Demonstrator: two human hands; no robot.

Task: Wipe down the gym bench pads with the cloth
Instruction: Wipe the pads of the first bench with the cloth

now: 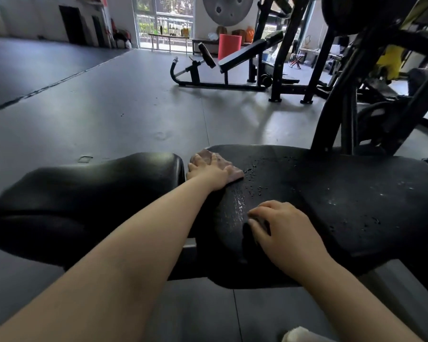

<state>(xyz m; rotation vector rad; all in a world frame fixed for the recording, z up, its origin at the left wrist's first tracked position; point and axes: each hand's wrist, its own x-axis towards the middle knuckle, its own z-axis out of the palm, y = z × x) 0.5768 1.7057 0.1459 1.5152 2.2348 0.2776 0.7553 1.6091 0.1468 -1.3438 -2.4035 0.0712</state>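
Bench pads, two, black vinyl over foam, smooth and faintly glossy, rounded edges, parted by a narrow gap: long pad [331, 206] to the right, beaded with water droplets and a wet streak near its left end; seat pad [84, 201] to the left, dry-looking, contoured; both likely firm with slight give, fixed to the frame, slick where wet

Left hand [209, 170]: fingers spread flat, pressing the cloth onto the far left corner of the long pad, just beside the gap

Right hand [279, 225]: fingers loosely bent, resting on the long pad's near edge, holding nothing

Cloth [229, 169]: small, pinkish, soft, limp, probably damp and light; best held flat under the palm, bunched enough not to slide out
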